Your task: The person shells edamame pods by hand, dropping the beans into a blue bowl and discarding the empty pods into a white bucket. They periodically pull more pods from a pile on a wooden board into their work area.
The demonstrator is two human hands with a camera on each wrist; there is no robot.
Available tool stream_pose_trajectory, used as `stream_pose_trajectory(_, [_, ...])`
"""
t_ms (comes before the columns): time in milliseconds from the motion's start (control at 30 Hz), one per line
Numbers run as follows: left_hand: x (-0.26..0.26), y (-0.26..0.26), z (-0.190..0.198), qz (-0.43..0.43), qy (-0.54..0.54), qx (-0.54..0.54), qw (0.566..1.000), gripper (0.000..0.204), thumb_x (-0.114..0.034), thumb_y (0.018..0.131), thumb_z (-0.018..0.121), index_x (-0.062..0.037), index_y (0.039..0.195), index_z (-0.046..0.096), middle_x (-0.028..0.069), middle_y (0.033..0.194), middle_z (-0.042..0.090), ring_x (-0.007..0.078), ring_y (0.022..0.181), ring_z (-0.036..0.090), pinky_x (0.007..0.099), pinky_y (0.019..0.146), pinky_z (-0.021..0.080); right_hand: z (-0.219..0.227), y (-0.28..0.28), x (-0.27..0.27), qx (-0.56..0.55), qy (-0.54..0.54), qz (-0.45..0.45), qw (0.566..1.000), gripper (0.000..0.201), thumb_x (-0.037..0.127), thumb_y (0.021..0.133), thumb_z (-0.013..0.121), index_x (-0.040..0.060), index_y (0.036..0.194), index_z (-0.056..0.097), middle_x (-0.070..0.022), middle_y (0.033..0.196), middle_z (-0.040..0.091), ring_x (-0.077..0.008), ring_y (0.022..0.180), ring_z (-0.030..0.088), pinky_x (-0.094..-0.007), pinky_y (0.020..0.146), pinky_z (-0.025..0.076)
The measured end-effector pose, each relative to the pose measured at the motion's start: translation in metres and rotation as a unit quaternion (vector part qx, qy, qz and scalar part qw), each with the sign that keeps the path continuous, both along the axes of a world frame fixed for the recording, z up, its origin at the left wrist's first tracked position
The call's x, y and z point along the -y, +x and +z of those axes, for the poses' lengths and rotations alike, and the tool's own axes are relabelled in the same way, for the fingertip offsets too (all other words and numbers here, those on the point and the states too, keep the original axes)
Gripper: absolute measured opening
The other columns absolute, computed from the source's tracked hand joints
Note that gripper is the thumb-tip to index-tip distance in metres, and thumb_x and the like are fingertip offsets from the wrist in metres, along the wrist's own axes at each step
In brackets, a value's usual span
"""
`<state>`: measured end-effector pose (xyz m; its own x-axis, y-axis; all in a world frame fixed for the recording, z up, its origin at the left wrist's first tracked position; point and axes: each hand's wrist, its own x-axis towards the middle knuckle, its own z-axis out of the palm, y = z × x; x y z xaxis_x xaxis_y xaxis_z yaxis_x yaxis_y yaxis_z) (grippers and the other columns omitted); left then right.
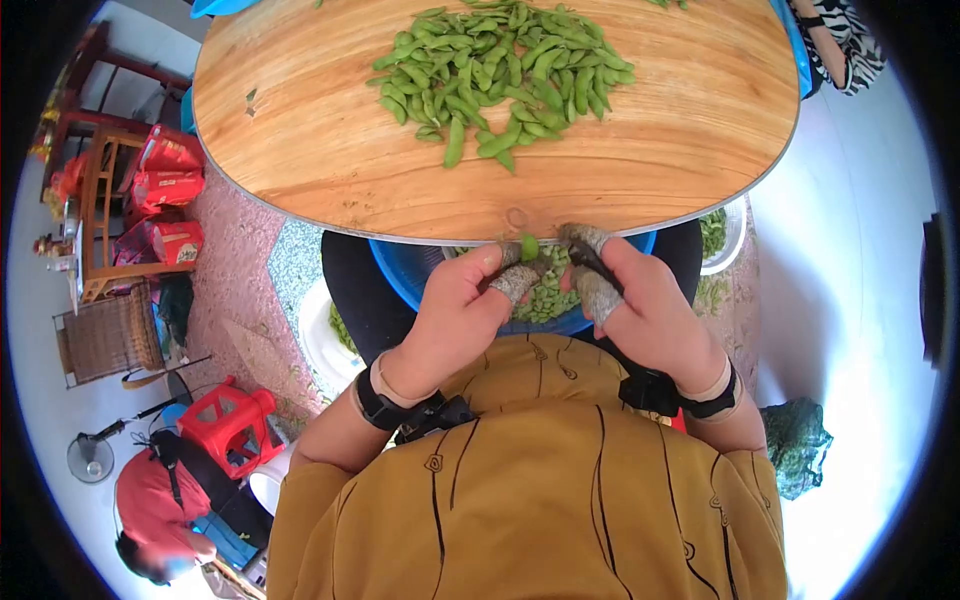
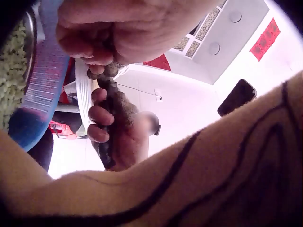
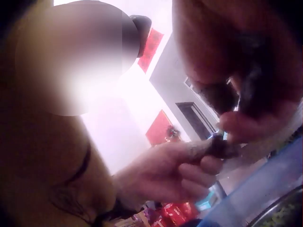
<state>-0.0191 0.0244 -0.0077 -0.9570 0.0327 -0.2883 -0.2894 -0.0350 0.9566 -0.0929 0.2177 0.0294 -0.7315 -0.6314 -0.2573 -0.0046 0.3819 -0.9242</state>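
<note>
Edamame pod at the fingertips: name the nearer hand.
Left. The left hand has the edamame pod at its fingertips; the right hand is across a small gap to the pod's right.

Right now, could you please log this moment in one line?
left hand pinches green pod | right hand holds dark object | pods on table

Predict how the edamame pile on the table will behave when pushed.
The edamame pile would probably spread rather than shift as one, since its pods lie loose and overlapping. Individual pods, looking slim and flattish, should slide more than roll across the smooth-looking wooden tabletop.
</note>
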Motion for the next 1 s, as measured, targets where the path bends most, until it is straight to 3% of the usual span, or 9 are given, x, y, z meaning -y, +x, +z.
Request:
stream_pose_trajectory(233, [-0.002,0.002,-0.001,-0.023,-0.061,-0.067,0.996,0.033,0.009,0.078,0.045,-0.0019,0.102,0.066,-0.0005,0.079,0.059,0.0079,0.069,0.051,0.0231,0.06,0.041,-0.022,0.0,0.002,-0.139,-0.069,0.077,0.985,0.017,0.003,0.079,0.057,-0.0025,0.094,0.051,-0.0236,0.08,0.054,-0.0457,0.077,0.052,-0.04,0.066,0.046])
stream_pose_trajectory(400, [-0.006,0.001,0.007,-0.035,-0.169,-0.128,0.977,0.019,0.004,0.082,0.054,-0.0048,0.094,0.066,0.0108,0.075,0.062,0.0163,0.069,0.059,0.0283,0.064,0.048,-0.028,-0.001,-0.002,-0.086,-0.089,0.081,0.989,0.016,0.0,0.079,0.054,-0.0016,0.095,0.052,-0.0178,0.08,0.056,-0.0371,0.073,0.055,-0.0381,0.067,0.047])
stream_pose_trajectory(500, [0.0,0.004,0.001,-0.109,-0.453,-0.24,0.852,0.018,0.001,0.078,0.058,-0.0002,0.096,0.064,0.0121,0.078,0.061,0.0167,0.067,0.057,0.0338,0.059,0.046,-0.02,-0.005,-0.002,0.016,-0.079,0.089,0.993,0.021,-0.002,0.08,0.048,0.0001,0.1,0.054,-0.0093,0.082,0.058,-0.0214,0.067,0.055,-0.031,0.063,0.046])
stream_pose_trajectory(600, [0.011,-0.001,-0.002,-0.113,-0.375,-0.254,0.884,0.013,-0.003,0.082,0.063,0.0002,0.095,0.062,0.009,0.078,0.061,0.0139,0.064,0.056,0.0315,0.055,0.046,-0.019,-0.005,-0.003,0.253,-0.112,0.053,0.959,0.023,0.0,0.085,0.043,0.0024,0.103,0.055,-0.0023,0.083,0.058,-0.0083,0.061,0.05,-0.0233,0.053,0.043])
stream_pose_trajectory(633, [0.016,-0.005,0.004,-0.111,-0.124,-0.071,0.983,0.014,-0.001,0.08,0.062,0.0005,0.094,0.061,0.0083,0.075,0.061,0.0134,0.061,0.057,0.0296,0.054,0.046,-0.019,-0.005,-0.003,0.396,-0.172,0.02,0.902,0.019,0.003,0.089,0.044,0.0031,0.103,0.056,-0.0007,0.082,0.057,-0.0054,0.057,0.048,-0.0218,0.048,0.041])
stream_pose_trajectory(667, [0.019,-0.006,0.007,-0.096,0.139,0.12,0.978,0.015,0.001,0.078,0.061,0.0008,0.093,0.061,0.0077,0.072,0.062,0.013,0.058,0.058,0.0277,0.053,0.047,-0.019,-0.006,-0.002,0.397,-0.173,0.02,0.901,0.019,0.003,0.089,0.044,0.0031,0.103,0.056,-0.0007,0.082,0.057,-0.0054,0.057,0.048,-0.0218,0.048,0.041])
stream_pose_trajectory(733, [0.012,-0.004,0.002,-0.089,0.125,0.112,0.982,0.016,0.0,0.077,0.062,0.0013,0.093,0.061,0.0039,0.073,0.062,0.0073,0.055,0.057,0.0243,0.05,0.046,-0.016,-0.007,0.001,0.34,-0.136,0.041,0.93,0.019,0.002,0.09,0.044,0.0029,0.105,0.056,-0.0012,0.083,0.058,-0.0063,0.06,0.053,-0.0217,0.047,0.044])
stream_pose_trajectory(833, [0.008,0.001,-0.012,-0.066,-0.054,-0.005,0.996,0.014,0.001,0.074,0.063,0.0004,0.088,0.059,0.008,0.07,0.06,0.0154,0.056,0.059,0.0284,0.051,0.046,-0.014,-0.004,0.002,0.245,-0.052,0.057,0.967,0.022,0.004,0.089,0.048,0.0013,0.109,0.055,-0.003,0.082,0.06,-0.0082,0.064,0.059,-0.0226,0.052,0.051])
stream_pose_trajectory(1000, [0.005,0.001,-0.002,-0.113,-0.472,-0.259,0.835,0.023,-0.004,0.074,0.069,0.0019,0.092,0.057,0.0225,0.081,0.058,0.0315,0.059,0.055,0.0351,0.055,0.044,-0.012,-0.001,0.004,0.175,-0.041,0.041,0.983,0.023,-0.001,0.084,0.044,-0.0002,0.103,0.057,-0.0043,0.076,0.061,-0.0089,0.06,0.061,-0.023,0.052,0.05])
